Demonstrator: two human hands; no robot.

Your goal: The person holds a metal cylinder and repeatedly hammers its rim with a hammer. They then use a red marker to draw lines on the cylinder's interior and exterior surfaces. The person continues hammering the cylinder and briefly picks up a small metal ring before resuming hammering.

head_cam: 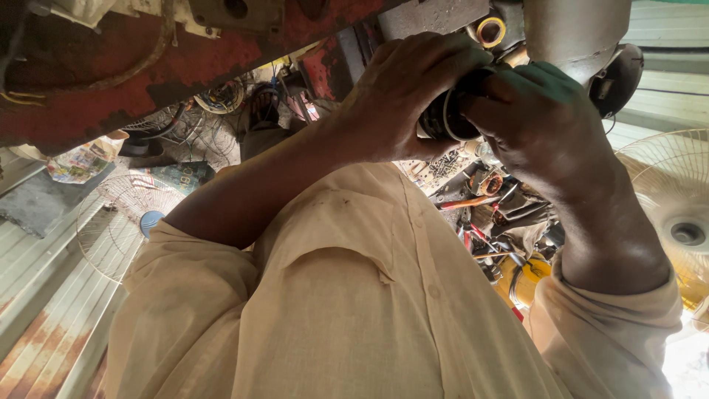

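Both my hands are raised in front of my chest and closed around a small dark round part (445,118) with a thin metal ring on its face. My left hand (399,96) wraps over it from the left, fingers curled across the top. From the right, my right hand (543,125) grips it, thumb pressed against its edge. Most of the part is hidden by my fingers. My beige shirt (354,310) fills the lower half of the view.
A rusty red metal beam (148,66) crosses the top left. A grey metal cylinder (576,29) and a yellow ring (491,31) sit above my hands. Wire fan guards lie at left (111,222) and right (676,214). Scattered tools (502,222) lie beyond my hands.
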